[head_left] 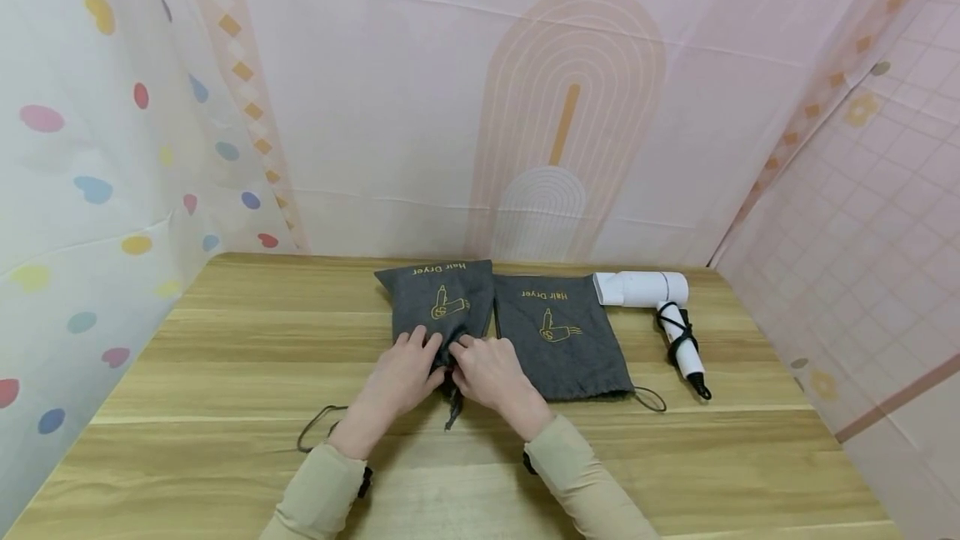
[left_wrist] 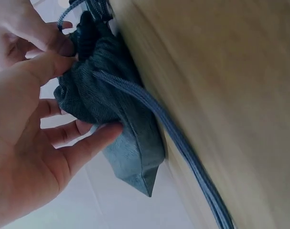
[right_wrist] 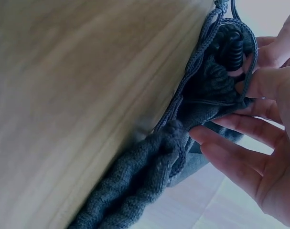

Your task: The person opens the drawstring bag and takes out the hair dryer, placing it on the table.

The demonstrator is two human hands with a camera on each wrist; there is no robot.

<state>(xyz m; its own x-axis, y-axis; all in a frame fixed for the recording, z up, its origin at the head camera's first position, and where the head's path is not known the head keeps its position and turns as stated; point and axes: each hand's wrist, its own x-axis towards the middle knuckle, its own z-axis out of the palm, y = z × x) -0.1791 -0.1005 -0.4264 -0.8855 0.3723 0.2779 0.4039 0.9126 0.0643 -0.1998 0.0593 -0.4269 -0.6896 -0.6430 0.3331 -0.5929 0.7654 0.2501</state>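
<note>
Pinching cloth at its gathered mouth, the left hand (head_left: 401,369) and right hand (head_left: 491,369) both grip the filled bag (head_left: 416,319). A black ribbed part (right_wrist: 233,56) shows inside the mouth. The bag lies on the table (head_left: 247,357), mouth toward the person; one drawstring (left_wrist: 183,148) trails loose. Expect soft, light, non-slip cloth, probably weighted by stiff contents; hold the hem at both sides. Just beside lies a flat bag (head_left: 566,361), then a white hair dryer (head_left: 637,288).

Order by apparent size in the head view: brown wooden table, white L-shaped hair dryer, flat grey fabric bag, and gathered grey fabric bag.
Table
Flat bag, gathered bag: unsure, latter partly hidden
Hair dryer
</note>
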